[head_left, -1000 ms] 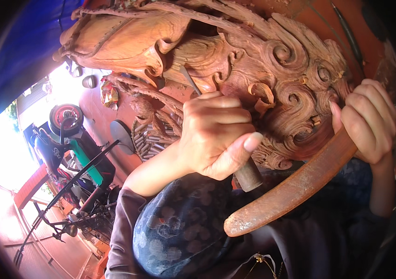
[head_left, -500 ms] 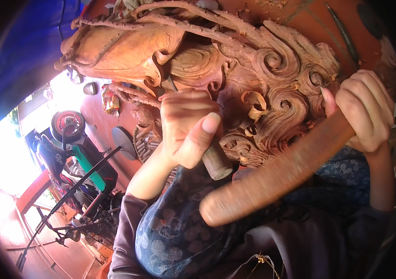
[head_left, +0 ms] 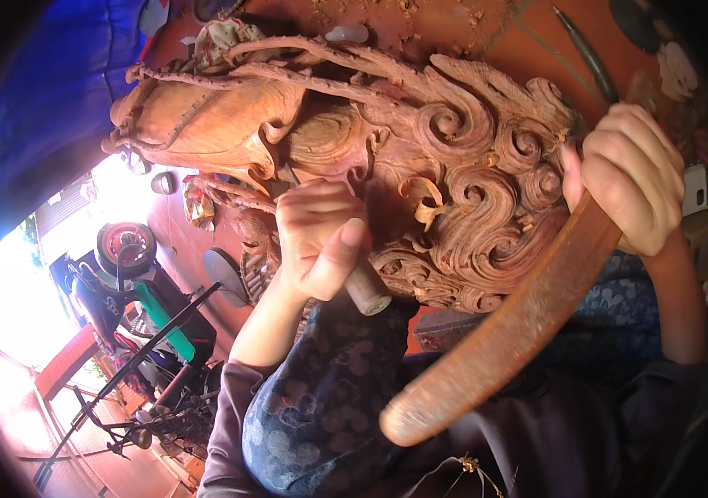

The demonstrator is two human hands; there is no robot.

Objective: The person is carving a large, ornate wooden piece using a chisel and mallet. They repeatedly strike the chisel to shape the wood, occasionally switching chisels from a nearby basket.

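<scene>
While a motorbike (head_left: 163,319) sits far L, the L hand (head_left: 316,236) has its fingers pressed together round a chisel (head_left: 368,292), thumb alongside, blade mostly hidden; can't tell if its edge touches anything. Scroll-carved wood (head_left: 470,187) lies just beyond both hands, btw. Next over, a curved wooden mallet (head_left: 495,340) is apart from the chisel butt, R hand (head_left: 632,178) fingers wrapped snug round its upper end. Imo a steady L wrist n light, square hits work best.
</scene>
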